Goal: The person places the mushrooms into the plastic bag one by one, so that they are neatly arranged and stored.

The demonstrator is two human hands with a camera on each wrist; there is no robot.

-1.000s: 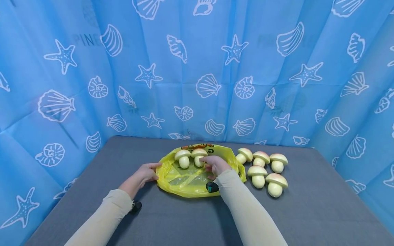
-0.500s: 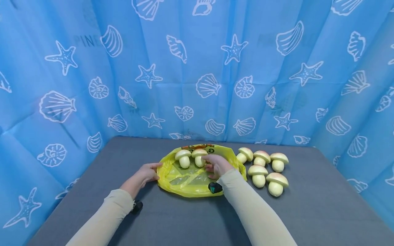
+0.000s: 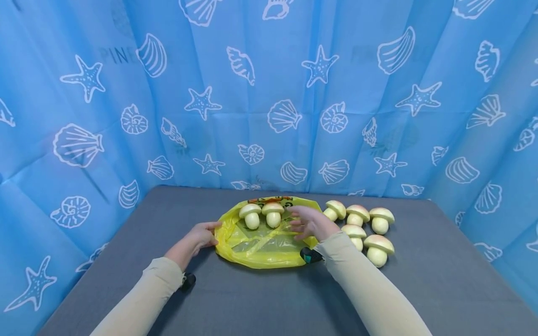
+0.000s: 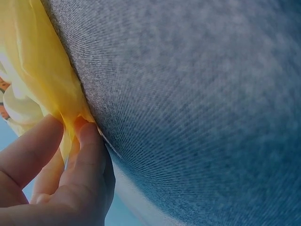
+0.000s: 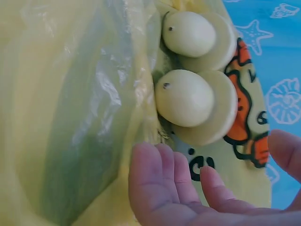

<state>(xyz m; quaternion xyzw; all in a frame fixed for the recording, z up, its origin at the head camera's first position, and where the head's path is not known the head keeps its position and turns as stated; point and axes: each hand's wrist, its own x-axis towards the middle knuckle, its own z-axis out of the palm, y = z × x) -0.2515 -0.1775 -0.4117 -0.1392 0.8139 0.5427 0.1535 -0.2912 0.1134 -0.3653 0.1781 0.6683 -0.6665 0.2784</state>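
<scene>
A yellow plastic bag [image 3: 256,254] lies spread with its mouth wide, two toy mushrooms [image 3: 273,215] side by side at its back. At the bag's left edge my left hand [image 3: 201,236] pinches the plastic between thumb and fingers, as the left wrist view shows close up. Over the bag's right part is my right hand [image 3: 313,221], fingers apart and holding nothing. In the right wrist view its fingers [image 5: 153,174] are near the closer mushroom [image 5: 186,99], with a gap between them. Several more pale mushrooms [image 3: 379,249] stand right of the bag, one partly hidden by the right sleeve.
The grey cloth-covered table [image 3: 235,303] extends around the bag on all sides. A blue curtain [image 3: 260,84] printed with shells and starfish hangs behind and along both sides. Dark wrist devices [image 3: 311,255] are worn under the sleeves.
My right hand has let go of the right-hand mushroom in the bag and drawn back to the right, its fingers spreading. The left hand keeps its place on the bag's edge.
</scene>
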